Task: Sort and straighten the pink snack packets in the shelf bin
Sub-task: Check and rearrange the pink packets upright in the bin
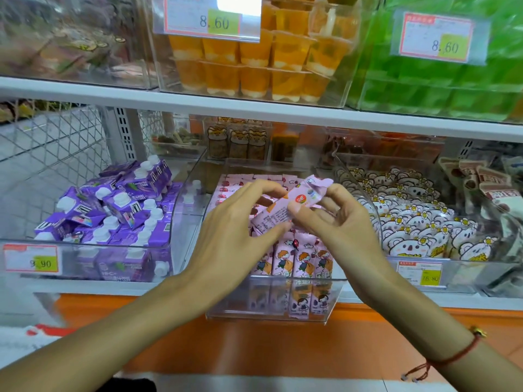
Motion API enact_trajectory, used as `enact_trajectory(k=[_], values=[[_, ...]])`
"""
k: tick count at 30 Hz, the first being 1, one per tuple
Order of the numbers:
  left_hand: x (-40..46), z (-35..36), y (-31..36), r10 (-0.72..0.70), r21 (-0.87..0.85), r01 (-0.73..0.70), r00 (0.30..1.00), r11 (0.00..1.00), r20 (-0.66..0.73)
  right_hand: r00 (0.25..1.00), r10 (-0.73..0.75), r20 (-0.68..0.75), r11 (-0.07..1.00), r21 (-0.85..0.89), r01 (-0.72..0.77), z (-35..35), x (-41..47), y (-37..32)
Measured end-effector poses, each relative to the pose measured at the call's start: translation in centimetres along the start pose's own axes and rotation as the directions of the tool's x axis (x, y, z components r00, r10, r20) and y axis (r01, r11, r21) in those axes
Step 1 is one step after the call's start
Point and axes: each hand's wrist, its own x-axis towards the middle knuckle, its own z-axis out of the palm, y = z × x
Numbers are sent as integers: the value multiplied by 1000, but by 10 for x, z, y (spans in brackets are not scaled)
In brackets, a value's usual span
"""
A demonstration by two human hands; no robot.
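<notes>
A clear plastic shelf bin in the middle of the lower shelf holds several pink snack packets, standing upright in a row at the front and lying flatter at the back. Above the bin, both hands hold one pink packet tilted, its back label facing up. My left hand pinches the packet's lower left end between thumb and fingers. My right hand pinches its upper right part with thumb and fingers. The hands hide the middle of the bin.
A bin of purple drink cartons stands to the left, a bin of koala-print packets to the right. Overhead, a white shelf carries bins of orange jelly cups and green packs. An orange ledge runs below.
</notes>
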Motion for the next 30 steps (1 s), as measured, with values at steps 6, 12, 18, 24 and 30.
enact_trajectory(k=[6, 12, 18, 24, 30], values=[[8, -6, 9, -381, -505, 454, 891, 734, 246, 996, 87, -28, 992, -85, -89, -6, 2, -4], [12, -10, 12, -495, -593, 773, 615, 227, 613, 986, 152, -61, 985, -73, -156, -2, 3, -4], [14, -8, 8, -488, -575, 804, 567, 151, 664, 987, 145, -66, 985, -88, -151, -3, 5, -3], [12, -11, 5, -407, -552, 723, 691, 416, 598, 995, 89, -43, 988, -119, -93, -7, 4, 0], [12, -12, 2, -204, -438, 348, 917, 828, 344, 988, -83, 126, 973, -205, 108, -5, -3, 3]])
